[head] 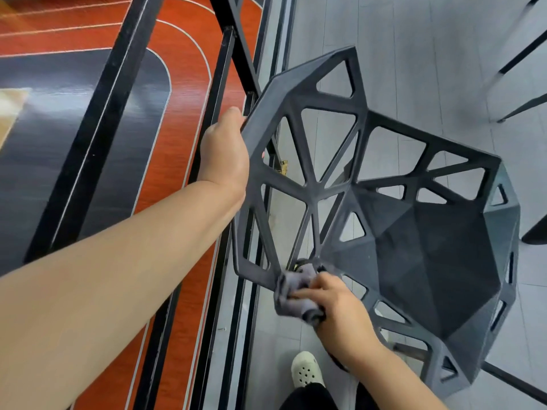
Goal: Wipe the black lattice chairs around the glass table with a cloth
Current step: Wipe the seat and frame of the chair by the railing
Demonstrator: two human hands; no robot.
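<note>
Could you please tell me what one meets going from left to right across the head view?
Glass table → left hand → cloth → right hand → seat of the chair.

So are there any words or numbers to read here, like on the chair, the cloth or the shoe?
There is nothing here that can be read.
Black lattice chair: no label or brand shows.
Cloth: plain grey, no tag shows.
White shoe: only holes, no logo shows.
Small yellow piece behind the chair's back: too small and blurred to tell if it bears writing.
</note>
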